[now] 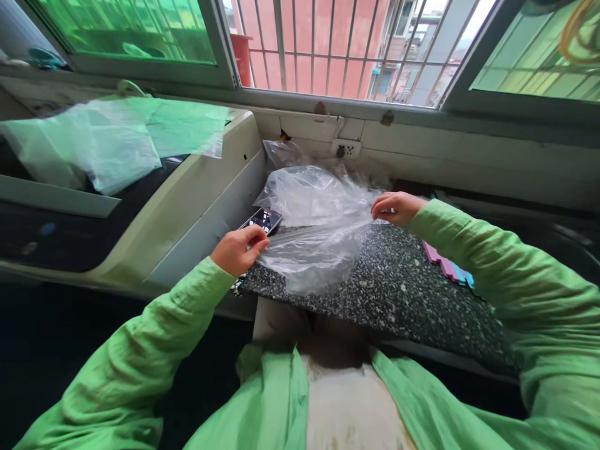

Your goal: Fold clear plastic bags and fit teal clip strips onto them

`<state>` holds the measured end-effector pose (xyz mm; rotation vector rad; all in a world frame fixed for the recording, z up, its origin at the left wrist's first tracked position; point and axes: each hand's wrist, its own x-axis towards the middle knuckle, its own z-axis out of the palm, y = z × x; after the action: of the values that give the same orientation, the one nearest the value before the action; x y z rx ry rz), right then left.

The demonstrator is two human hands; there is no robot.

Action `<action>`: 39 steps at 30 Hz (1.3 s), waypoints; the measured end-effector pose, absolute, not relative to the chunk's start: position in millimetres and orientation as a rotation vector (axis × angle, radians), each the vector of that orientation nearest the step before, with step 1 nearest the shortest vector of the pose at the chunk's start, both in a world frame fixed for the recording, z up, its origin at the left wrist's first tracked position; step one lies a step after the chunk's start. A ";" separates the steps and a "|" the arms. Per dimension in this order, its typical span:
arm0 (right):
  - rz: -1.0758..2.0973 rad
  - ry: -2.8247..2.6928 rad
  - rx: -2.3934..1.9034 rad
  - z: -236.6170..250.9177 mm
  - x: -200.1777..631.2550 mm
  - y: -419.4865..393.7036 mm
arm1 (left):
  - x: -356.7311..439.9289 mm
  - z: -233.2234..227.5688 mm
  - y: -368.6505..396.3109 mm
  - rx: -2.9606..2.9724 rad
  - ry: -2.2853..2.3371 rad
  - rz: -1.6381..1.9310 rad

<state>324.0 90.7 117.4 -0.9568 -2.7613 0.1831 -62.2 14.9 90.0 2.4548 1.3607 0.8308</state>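
Observation:
A clear plastic bag [319, 253] is stretched between my two hands above the speckled dark countertop [398, 287]. My left hand [241, 249] pinches its left corner with thumb and fingers. At the opposite corner, my right hand [397, 206] is closed on the bag's edge. More clear plastic bags [304, 187] lie in a heap just behind it. Close beyond my left hand sits a phone [263, 220] with a dark, shiny screen, partly covered by my fingers and the plastic.
To the left stands a bulky beige machine [187, 206] with plastic sheets [117, 134] draped on top. Pink and blue strips [447, 265] lie by my right forearm. A wall socket [345, 149] with a plug is under the barred window [337, 50].

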 end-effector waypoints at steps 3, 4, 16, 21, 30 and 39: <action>0.113 -2.674 -1.025 122.6 330.1 83.4 | -58.7 93.0 22.6 2.459 1.375 0.932; 0.066 -2.636 -1.063 125.0 331.3 80.4 | -57.2 94.9 25.7 2.471 1.370 0.965; -0.215 -2.204 -1.339 118.5 351.2 8.4 | -29.6 99.7 18.5 2.483 1.065 1.273; -0.042 -1.939 -1.489 116.9 352.1 13.9 | -14.2 106.0 17.6 1.956 0.982 1.137; 0.643 -1.891 -1.509 129.4 348.5 48.2 | -20.6 98.5 29.7 1.348 1.059 1.116; 0.587 -2.010 -1.842 79.7 336.1 70.3 | -13.6 40.7 40.9 1.604 1.389 0.937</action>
<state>336.1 70.3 79.7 -1.8420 -2.0097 0.5868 -13.6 40.9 40.7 1.6042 1.3889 0.9371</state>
